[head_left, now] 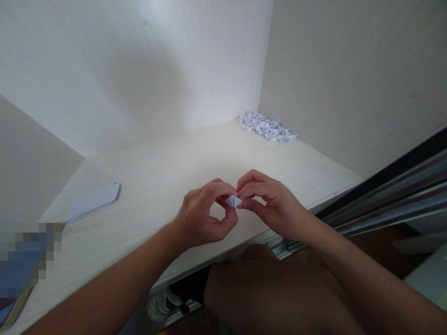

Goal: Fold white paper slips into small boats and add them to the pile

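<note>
A small folded piece of white paper (233, 201) is pinched between both hands above the front of a pale wooden shelf (167, 177). My left hand (202, 216) grips it from the left with thumb and forefinger closed on it. My right hand (268, 200) holds its right end, fingers curled and pressed together. Most of the paper is hidden by the fingertips.
A heap of several small folded white paper pieces (267, 126) lies in the far right corner of the shelf. A stack of flat white paper slips (92, 201) lies at the left. Pale walls enclose the shelf on three sides. My knee (265, 288) is below the shelf's front edge.
</note>
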Demonstrator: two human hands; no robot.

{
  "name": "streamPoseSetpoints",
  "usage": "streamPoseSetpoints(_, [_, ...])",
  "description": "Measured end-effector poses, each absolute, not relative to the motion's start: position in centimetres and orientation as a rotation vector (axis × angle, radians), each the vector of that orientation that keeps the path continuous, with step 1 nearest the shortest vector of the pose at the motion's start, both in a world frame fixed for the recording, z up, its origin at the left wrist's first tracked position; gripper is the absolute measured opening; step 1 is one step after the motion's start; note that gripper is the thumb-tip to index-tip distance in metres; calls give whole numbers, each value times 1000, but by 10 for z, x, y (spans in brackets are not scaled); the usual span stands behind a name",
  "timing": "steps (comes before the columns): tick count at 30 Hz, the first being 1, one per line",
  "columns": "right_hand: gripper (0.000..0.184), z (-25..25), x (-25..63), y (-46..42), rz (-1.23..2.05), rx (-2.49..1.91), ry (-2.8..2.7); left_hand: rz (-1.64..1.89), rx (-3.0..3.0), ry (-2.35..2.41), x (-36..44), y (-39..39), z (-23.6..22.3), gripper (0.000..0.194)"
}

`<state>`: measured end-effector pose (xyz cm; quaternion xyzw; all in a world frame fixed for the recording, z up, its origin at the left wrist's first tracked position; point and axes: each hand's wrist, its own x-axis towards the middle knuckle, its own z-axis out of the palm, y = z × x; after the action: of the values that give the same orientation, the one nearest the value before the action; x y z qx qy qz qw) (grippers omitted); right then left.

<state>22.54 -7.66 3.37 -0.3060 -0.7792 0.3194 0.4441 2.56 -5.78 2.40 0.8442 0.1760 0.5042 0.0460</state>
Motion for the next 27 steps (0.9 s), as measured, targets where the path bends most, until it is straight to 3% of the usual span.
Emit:
streamPoseSetpoints(10, [7, 32, 251, -66, 1249, -860, -1900, 1028, 2071, 606, 24, -58, 21, 36])
streamPoseSetpoints(13, [9, 27, 254, -63, 1376, -879, -1868, 950, 1980, 609, 24, -57, 21, 39])
streamPoseSetpoints(16, [12, 22, 257, -58, 1441, -926, -1821, 975, 1984, 650, 25, -55, 20, 29])
streamPoseSetpoints(22, [18, 34, 271, -55, 1074, -1408, -2087, 1302, 2470, 837, 21, -32, 3, 4])
streamPoseSetpoints(27, [23, 54, 253, -74, 956, -1398, -2551, 1145, 2723, 772, 53, 14, -12, 17])
